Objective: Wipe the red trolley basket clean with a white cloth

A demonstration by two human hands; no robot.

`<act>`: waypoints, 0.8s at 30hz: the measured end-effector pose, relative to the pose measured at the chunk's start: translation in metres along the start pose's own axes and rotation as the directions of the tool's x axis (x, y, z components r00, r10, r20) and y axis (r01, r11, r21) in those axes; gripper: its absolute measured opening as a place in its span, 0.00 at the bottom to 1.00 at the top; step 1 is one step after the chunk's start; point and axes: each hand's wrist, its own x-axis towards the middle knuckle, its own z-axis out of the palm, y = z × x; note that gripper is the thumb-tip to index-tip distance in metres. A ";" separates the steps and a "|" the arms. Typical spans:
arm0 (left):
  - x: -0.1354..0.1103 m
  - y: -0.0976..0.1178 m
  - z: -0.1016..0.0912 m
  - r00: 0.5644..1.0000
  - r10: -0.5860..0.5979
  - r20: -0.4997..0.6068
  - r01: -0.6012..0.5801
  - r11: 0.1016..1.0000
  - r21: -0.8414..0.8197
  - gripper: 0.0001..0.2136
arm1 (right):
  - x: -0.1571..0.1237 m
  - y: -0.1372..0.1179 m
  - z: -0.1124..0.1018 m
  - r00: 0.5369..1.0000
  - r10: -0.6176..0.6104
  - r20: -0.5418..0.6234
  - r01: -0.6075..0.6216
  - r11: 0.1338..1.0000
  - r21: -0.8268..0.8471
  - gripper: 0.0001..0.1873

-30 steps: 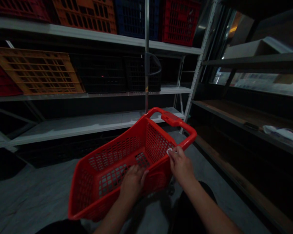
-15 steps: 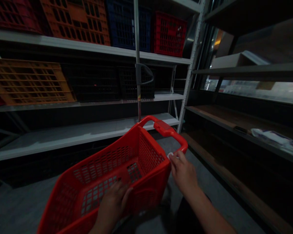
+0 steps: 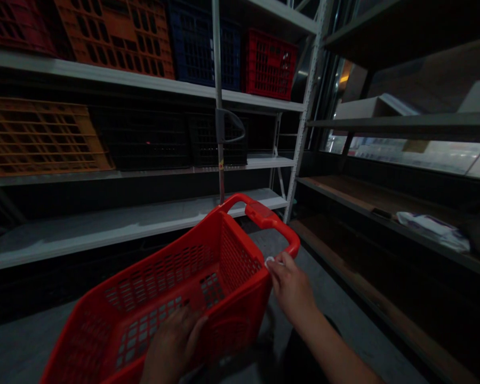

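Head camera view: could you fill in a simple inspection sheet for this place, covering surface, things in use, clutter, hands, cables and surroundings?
Surface: grey floor, dimly lit.
Things in use: red cart with perforated walls; small white item, too small to identify.
Clutter: white package on the right-hand shelving.
Hands: left hand at the cart's near rim, grip unclear; right hand pinches the white item by the cart's corner, below the handle.
Cables: nothing seen.
Surroundings: shelves with yellow, blue and red crates; upright pole behind the cart.
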 end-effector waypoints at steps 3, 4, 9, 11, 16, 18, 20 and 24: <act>-0.001 -0.004 -0.002 0.999 0.029 -0.022 -0.029 0.999 0.014 0.19 | -0.004 -0.011 0.005 0.997 -0.075 0.036 0.075 0.997 0.002 0.12; -0.002 -0.006 -0.003 0.998 0.050 -0.038 -0.049 0.999 0.021 0.19 | -0.003 -0.010 0.003 0.997 -0.075 0.034 0.076 0.997 -0.002 0.12; -0.006 -0.020 -0.011 0.981 0.156 -0.114 -0.148 0.986 0.073 0.18 | 0.011 0.016 -0.017 0.998 0.035 -0.057 -0.038 0.997 -0.063 0.11; -0.007 -0.024 -0.014 0.975 0.189 -0.120 -0.180 0.981 0.076 0.18 | 0.012 0.018 -0.020 0.995 0.055 -0.085 -0.063 0.994 -0.087 0.10; -0.006 -0.027 -0.020 0.977 0.194 -0.093 -0.187 0.980 0.073 0.19 | -0.005 -0.011 -0.011 0.999 -0.030 -0.042 0.026 0.995 -0.101 0.12; -0.005 -0.028 -0.021 0.977 0.192 -0.094 -0.187 0.981 0.059 0.19 | -0.010 -0.018 -0.008 0.998 -0.065 -0.026 0.062 0.995 -0.080 0.12; -0.005 -0.029 -0.022 0.974 0.199 -0.104 -0.196 0.980 0.043 0.19 | -0.011 -0.014 -0.010 0.998 -0.065 -0.027 0.064 0.997 -0.048 0.12; -0.003 -0.031 -0.026 0.955 0.263 -0.139 -0.259 0.965 0.046 0.17 | 0.000 0.013 -0.023 0.994 0.023 -0.104 -0.025 0.999 -0.023 0.11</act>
